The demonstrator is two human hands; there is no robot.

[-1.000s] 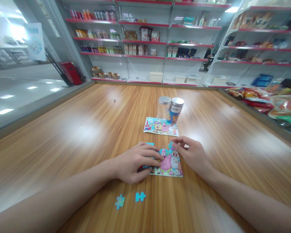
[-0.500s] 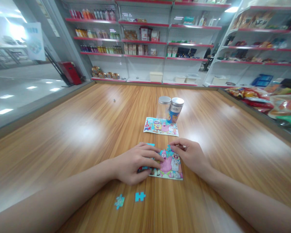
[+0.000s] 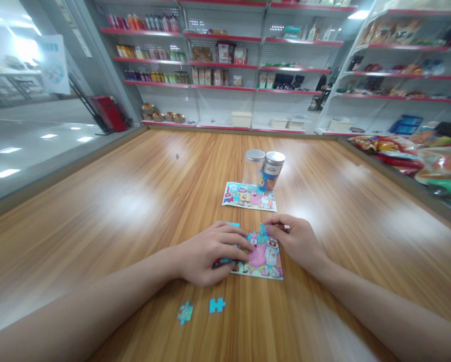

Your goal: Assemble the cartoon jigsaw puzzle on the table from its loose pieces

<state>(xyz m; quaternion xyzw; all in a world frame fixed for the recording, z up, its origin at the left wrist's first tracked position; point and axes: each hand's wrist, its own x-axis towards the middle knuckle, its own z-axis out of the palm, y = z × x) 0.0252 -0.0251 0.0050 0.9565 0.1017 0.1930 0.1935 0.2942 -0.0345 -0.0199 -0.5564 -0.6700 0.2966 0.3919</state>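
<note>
A partly assembled cartoon jigsaw puzzle [image 3: 261, 259] lies on the wooden table [image 3: 97, 211] in front of me. My left hand [image 3: 214, 254] is curled over its left side, hiding that part. My right hand [image 3: 295, 242] is at its top right, fingertips pinching a blue jigsaw piece [image 3: 262, 230]. Two loose blue pieces [image 3: 185, 313] [image 3: 217, 305] lie apart, nearer me. Beyond the puzzle is a printed picture card [image 3: 249, 196] of the same cartoon characters. Behind that stand a clear jar [image 3: 253, 168] and a blue can [image 3: 273, 171], both with silver lids.
A tiny object [image 3: 177, 156] sits on the far table. Red-edged shelves [image 3: 221, 65] of packaged goods line the back and right. Colourful snack bags [image 3: 399, 156] lie beyond the right table edge, and a red case [image 3: 108, 113] stands at the far left.
My right hand has shifted slightly down toward the puzzle, and the blue piece sits a little lower. My left hand and the other objects stay in place.
</note>
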